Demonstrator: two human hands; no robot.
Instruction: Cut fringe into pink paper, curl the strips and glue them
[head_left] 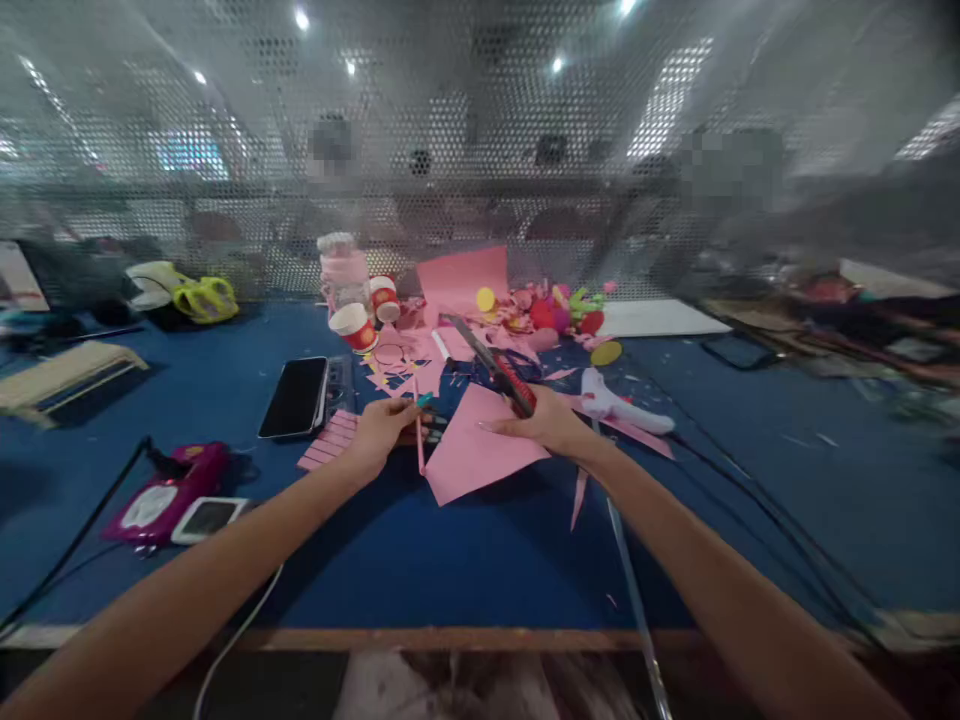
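Observation:
My left hand (386, 430) is closed in a pinch on a thin pink paper strip (419, 440), which stands nearly upright. A small teal item (425, 399) shows at its fingertips; I cannot tell what it is. My right hand (551, 425) is wrapped round the red and black handle of a utility knife (491, 365), its long end pointing up and left. A sheet of pink paper (480, 450) lies beneath the knife, its edge close to my right thumb. Several pink scraps (420, 378) and a white marker (442, 346) lie beyond the hands.
A hot glue gun (622, 404) rests right of my right hand, its cable trailing. Paper cups (354, 328), a jar (345, 270) and coloured flowers (562, 312) stand at the back. Leftward are a black-screened phone (295, 397) and a purple device (169, 495).

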